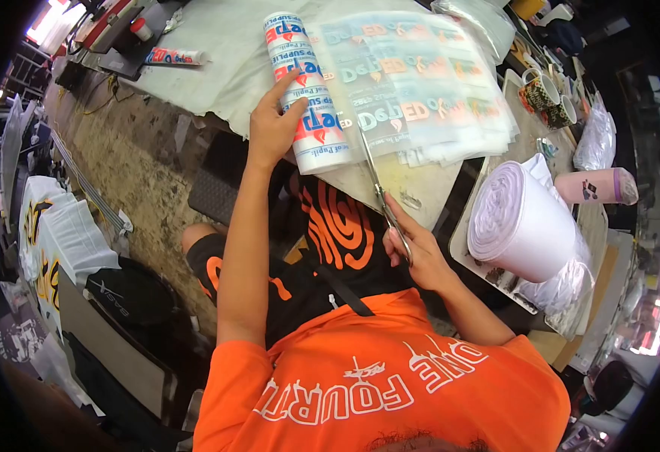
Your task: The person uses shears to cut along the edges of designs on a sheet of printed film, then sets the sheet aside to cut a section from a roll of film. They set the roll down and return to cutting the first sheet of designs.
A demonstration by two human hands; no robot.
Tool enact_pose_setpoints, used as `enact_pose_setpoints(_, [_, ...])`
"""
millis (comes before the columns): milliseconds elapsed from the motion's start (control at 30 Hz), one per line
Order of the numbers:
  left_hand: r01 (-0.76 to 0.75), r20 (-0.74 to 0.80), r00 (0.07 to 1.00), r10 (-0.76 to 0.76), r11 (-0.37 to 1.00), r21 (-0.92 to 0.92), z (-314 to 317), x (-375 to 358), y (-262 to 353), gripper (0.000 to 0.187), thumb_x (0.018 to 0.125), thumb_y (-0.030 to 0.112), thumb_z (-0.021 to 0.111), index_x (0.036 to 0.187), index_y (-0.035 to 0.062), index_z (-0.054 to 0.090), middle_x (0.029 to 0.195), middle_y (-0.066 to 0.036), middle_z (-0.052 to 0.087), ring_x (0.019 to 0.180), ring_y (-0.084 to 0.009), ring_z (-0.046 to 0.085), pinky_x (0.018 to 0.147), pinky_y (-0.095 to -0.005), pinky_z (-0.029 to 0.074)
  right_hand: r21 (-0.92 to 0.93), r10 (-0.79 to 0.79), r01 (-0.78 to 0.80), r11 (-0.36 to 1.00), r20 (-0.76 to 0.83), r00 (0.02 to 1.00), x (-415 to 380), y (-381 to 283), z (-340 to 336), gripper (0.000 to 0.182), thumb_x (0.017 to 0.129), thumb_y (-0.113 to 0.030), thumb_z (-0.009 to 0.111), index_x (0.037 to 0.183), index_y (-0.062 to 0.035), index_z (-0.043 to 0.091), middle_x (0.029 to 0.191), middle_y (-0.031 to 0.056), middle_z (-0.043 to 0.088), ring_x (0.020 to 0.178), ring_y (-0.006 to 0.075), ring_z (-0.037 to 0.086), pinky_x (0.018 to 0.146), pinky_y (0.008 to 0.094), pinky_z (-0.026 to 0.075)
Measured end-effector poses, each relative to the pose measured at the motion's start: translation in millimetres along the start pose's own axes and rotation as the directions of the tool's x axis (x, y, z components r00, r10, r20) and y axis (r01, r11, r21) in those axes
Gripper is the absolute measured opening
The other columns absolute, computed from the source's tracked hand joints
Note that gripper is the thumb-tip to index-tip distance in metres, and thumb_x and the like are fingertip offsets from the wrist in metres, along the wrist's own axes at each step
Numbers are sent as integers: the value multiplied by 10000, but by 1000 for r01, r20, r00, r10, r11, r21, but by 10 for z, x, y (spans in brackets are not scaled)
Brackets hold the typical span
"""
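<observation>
A roll of printed transfer film (321,154), white with red and blue lettering, lies along the left side of a sheet on the table. My left hand (273,124) grips it from the left, thumb and forefinger over its top. In my right hand (420,252) is a pair of metal scissors (376,181), held by the handles. The blades point away from me, at the film beside the roll. Right of them, a stack of printed clear sheets (450,83) lies flat, its edges uneven.
A large roll of white material (522,211) stands at the right, beside a pink cylinder (597,187). Two patterned mugs (539,94) sit farther back. Another small printed roll (175,56) lies at the far left of the table (224,45). A black round seat (130,294) is at lower left.
</observation>
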State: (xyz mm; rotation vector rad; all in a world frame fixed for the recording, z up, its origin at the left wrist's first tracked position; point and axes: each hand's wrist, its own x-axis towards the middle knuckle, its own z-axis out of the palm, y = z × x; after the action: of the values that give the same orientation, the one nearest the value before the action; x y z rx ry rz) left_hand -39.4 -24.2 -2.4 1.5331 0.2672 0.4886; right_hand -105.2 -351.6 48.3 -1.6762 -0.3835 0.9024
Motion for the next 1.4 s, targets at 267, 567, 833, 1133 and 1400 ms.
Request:
enact_pose_setpoints(267, [40,46,998,-45,994,101,7,-27,73,575,919,-10,706,1478,49,586,1334,-194,661,1063,-210,713,880,-343,619,57,48,-47,997,-30,998,1,-14,44,626,1105,-202,505,1673,-91,265,728,-9,484,609,85,449,588,258,437])
enact_pose_setpoints(567, [-18,13,1000,17,996,83,-19,6,-82,569,842,87,738,1404,60,652,1175,-185,742,952,-195,749,839,-339,615,100,47,-41,994,-59,997,-5,27,96,617,1103,-202,525,1663,-89,291,710,2,501,579,79,449,543,253,422])
enact_pose_setpoints(833, [10,10,1000,-11,997,78,-10,-25,17,568,848,72,734,1409,43,645,1170,-203,741,949,-204,756,828,-335,622,84,63,-56,995,-82,995,-14,-6,145,613,1105,-212,534,1656,-89,296,710,10,513,575,82,459,535,258,418])
enact_pose_setpoints(1133, [11,55,998,-14,998,65,-28,-16,-9,588,894,-14,716,1467,22,588,1241,-209,700,977,-197,739,825,-323,626,84,89,-82,993,-88,992,-24,-37,168,604,1104,-201,531,1647,-86,294,705,14,527,569,85,469,537,261,422])
enact_pose_setpoints(1400, [7,47,999,-12,996,88,-21,-30,15,589,898,-26,714,1471,13,580,1234,-204,701,978,-189,735,836,-321,624,82,114,-107,991,-89,989,-54,-80,173,597,1105,-226,532,1630,-67,298,694,18,537,561,87,478,532,261,421])
